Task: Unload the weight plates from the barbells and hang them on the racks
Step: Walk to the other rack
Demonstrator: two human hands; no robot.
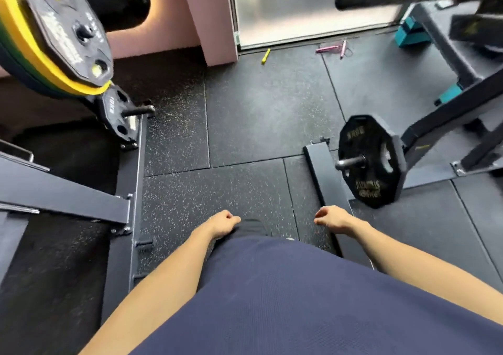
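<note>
Racks flank the walkway: the dark steel frame (68, 199) left of the grips carries a yellow-rimmed stack of plates (40, 36) and a small black plate (115, 115) on a peg, while ahead and right of the right grip a black twelve-sided plate (367, 161) hangs on another peg. Left hand (223, 222) and right hand (330, 220) hang loosely curled, holding nothing. Between loads, I judge; next comes walking to a barbell and clasping a plate.

Matt black, rubber-like coating with faded gold lettering on the right weight plate (371, 161); bare steel peg (351, 162) through it. Speckled, grainy rubber floor tiles (245, 126). Glossy yellow rim on the far-left plate (30, 47).
</note>
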